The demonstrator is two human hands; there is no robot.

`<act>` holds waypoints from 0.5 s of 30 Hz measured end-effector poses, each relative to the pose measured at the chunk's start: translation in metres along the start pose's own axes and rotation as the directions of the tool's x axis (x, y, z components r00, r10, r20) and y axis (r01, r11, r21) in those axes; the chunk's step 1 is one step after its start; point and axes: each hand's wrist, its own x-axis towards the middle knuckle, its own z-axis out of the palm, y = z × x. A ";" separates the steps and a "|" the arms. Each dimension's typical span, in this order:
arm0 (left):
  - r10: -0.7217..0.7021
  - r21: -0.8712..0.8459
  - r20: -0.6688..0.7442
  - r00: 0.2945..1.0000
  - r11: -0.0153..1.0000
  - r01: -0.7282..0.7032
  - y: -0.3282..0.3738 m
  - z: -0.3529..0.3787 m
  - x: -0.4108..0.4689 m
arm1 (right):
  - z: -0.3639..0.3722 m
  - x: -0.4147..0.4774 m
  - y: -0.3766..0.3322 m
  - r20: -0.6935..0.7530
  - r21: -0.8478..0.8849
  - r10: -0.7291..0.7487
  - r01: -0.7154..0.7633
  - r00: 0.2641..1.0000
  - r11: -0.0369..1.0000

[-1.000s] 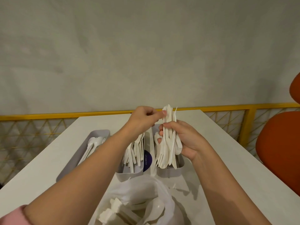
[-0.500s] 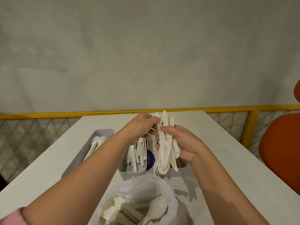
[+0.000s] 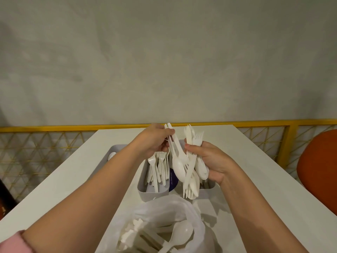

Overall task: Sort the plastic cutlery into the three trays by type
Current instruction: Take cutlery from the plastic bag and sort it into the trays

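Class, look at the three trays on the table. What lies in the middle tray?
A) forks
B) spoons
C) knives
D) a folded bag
A: the white pieces lying in the middle tray are forks, with their tines showing at the far ends.

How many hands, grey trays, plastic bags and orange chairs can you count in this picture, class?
2 hands: left hand, right hand
3 grey trays: left tray, middle tray, right tray
1 plastic bag
1 orange chair
Total: 7
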 end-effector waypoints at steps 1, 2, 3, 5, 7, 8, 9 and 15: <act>0.000 -0.018 -0.016 1.000 1.000 0.000 0.001 -0.004 0.000 | 0.000 0.000 0.000 0.000 -0.008 0.008 -0.008 1.000 1.000; 0.001 -0.031 -0.029 1.000 1.000 -0.002 0.001 -0.008 -0.001 | 0.000 0.000 0.001 -0.002 -0.013 0.019 -0.019 1.000 1.000; 0.003 -0.042 -0.038 0.999 0.999 -0.005 0.002 -0.011 -0.001 | 0.000 0.000 0.001 -0.009 -0.021 0.030 -0.030 1.000 0.999; 0.011 -0.061 -0.065 0.998 0.998 -0.015 0.003 -0.020 -0.002 | 0.001 0.001 0.003 -0.029 -0.053 0.048 -0.049 0.998 0.997; 0.030 -0.078 -0.116 0.993 0.996 -0.039 0.003 -0.029 -0.005 | 0.002 0.002 0.004 -0.042 -0.053 0.058 -0.060 0.997 0.997; 0.042 -0.084 -0.144 0.989 0.995 -0.054 0.003 -0.034 -0.006 | 0.003 0.002 0.004 -0.052 -0.031 0.056 -0.058 0.997 0.998; 0.055 -0.083 -0.171 0.984 0.994 -0.070 0.003 -0.040 -0.008 | 0.003 0.001 0.003 -0.062 -0.005 0.049 -0.049 0.997 0.999; 0.155 0.081 -0.257 0.954 0.987 -0.139 -0.008 -0.069 -0.012 | 0.010 0.000 -0.002 -0.072 0.038 0.027 -0.025 0.997 0.999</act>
